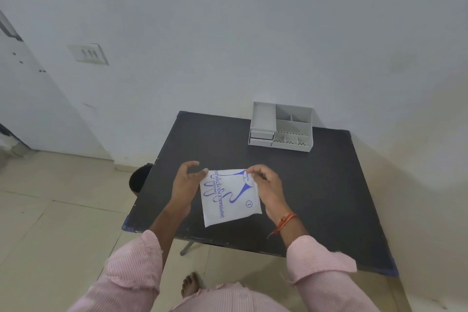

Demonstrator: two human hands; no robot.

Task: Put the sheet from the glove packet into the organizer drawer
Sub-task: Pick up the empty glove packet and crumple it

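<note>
A white glove packet [231, 204] with blue print of a hand and "DISPOSABLE POLYETHYLENE" lies on the black table [316, 192], near its front left. My left hand [186, 182] hovers at the packet's left top corner, fingers spread, thumb touching the edge. My right hand [264, 182] pinches the packet's right top corner between thumb and fingers. No separate sheet shows outside the packet. The white organizer [281, 126] stands at the table's far edge against the wall, its small drawers [261, 137] on its left front side closed.
The organizer has several open top compartments. A wall runs right behind the table. A dark round object [139, 178] sits on the tiled floor by the table's left edge. A bare foot [191, 285] shows below the table's front edge.
</note>
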